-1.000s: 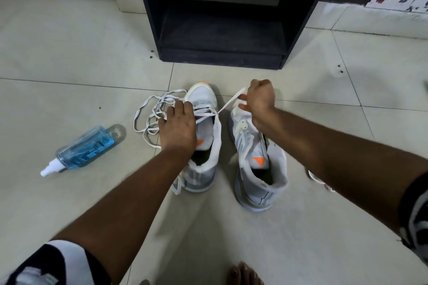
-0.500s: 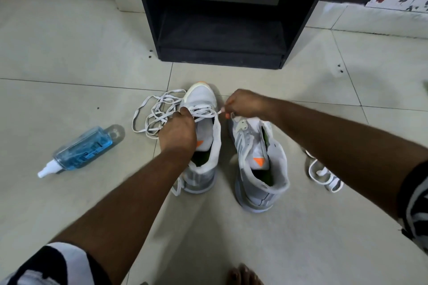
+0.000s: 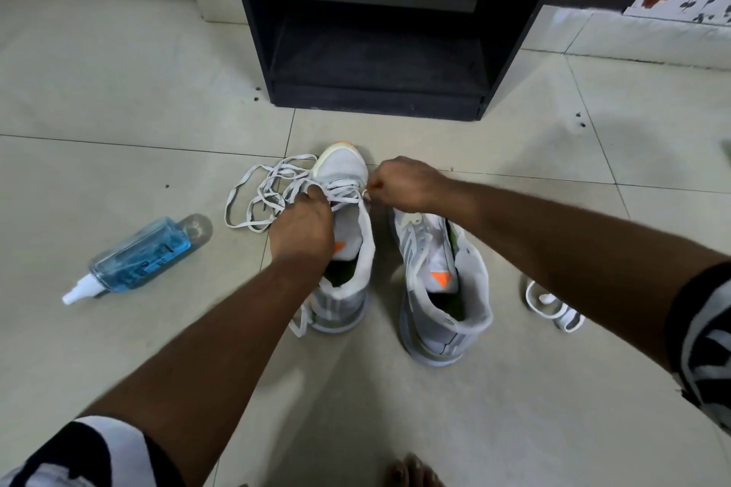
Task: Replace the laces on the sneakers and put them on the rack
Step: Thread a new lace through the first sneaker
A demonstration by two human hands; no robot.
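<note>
Fingers [image 3: 316,194] of the left hand [image 3: 302,231] are curled down over the front of the left sneaker [image 3: 344,233] and seem to pinch the white lace [image 3: 269,194] where it crosses the shoe. How tight the hold is I cannot tell, because the back of the hand hides the fingertips. The right hand [image 3: 403,184] is bent into a loose fist just beside the toe of that same shoe, and it pinches a short bit of the lace end between thumb and finger — the lace runs straight from this hand across the shoe to the other hand.

Most of the lace lies in a loose, messy pile of loops on the floor [image 3: 118,91], touching the left side of the shoe's toe. The right sneaker [image 3: 439,289] stands just beside the first one, under the right arm, with its top wide open and an orange mark on its tongue. Both shoes stand upright with their toes pointing at the black rack [image 3: 379,51], which is near them but not touching.

A blue spray bottle [image 3: 138,257] lies on its side, off to the left. Another white lace [image 3: 553,306] lies in a small bundle to the right of the right shoe. Bare toes [image 3: 411,472] peek in at the bottom edge.
</note>
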